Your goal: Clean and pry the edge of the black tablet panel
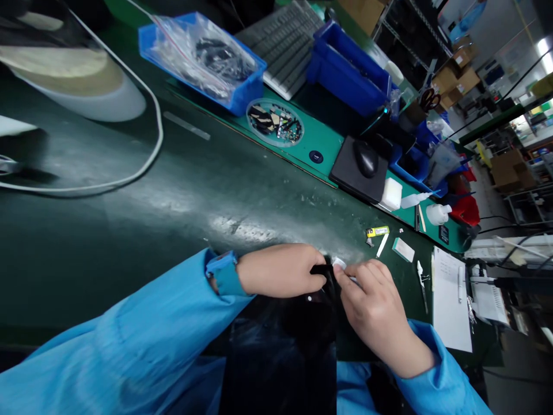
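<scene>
My left hand [280,270], with a teal band at the wrist, is closed on a thin black piece [322,269] at the table's near edge. Pinched in my right hand [371,300] is a slim tool with a white tip [339,263], which meets or nearly meets the black piece. Most of the tool is hidden by my fingers. Below my hands a dark glossy panel [280,357] spreads towards my lap; whether the black piece belongs to it I cannot tell.
A yellow-labelled item [377,231], a small white-and-green box [403,249] and a paper sheet [451,300] lie on the right. Behind are a round dish of small parts [276,122], blue bins [349,69], a mouse [365,158] and a keyboard [280,43]. A white cable [159,121] curves at left.
</scene>
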Tool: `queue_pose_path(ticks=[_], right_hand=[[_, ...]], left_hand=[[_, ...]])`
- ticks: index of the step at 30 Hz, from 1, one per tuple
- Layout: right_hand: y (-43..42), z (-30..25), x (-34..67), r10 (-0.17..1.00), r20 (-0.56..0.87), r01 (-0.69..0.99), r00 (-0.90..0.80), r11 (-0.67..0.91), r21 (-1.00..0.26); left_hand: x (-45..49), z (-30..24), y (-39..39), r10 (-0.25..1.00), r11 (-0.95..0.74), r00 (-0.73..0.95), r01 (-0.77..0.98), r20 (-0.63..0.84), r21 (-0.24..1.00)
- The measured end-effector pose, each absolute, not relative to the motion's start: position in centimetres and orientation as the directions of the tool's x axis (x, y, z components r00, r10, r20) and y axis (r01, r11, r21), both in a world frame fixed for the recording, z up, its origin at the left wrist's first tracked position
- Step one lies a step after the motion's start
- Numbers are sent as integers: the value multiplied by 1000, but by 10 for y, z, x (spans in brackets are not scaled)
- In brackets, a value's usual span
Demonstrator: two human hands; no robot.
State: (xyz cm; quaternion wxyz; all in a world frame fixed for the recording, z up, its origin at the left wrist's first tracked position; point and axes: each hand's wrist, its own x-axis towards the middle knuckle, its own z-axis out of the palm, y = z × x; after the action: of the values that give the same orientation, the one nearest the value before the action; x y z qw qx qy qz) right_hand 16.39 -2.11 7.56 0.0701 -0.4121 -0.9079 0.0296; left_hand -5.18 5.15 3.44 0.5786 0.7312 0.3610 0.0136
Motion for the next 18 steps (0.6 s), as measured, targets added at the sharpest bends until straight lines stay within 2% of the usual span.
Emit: queue_pose_path(ticks=[11,18], right_hand=[[-16,74,156,758,117,755,-642,651,-75],[-43,74,163,780,84,766,-620,625,-151]], left_hand=[[-50,38,52,548,-62,717,549,-431,834],[-52,37,52,551,-15,704,544,-447,839]])
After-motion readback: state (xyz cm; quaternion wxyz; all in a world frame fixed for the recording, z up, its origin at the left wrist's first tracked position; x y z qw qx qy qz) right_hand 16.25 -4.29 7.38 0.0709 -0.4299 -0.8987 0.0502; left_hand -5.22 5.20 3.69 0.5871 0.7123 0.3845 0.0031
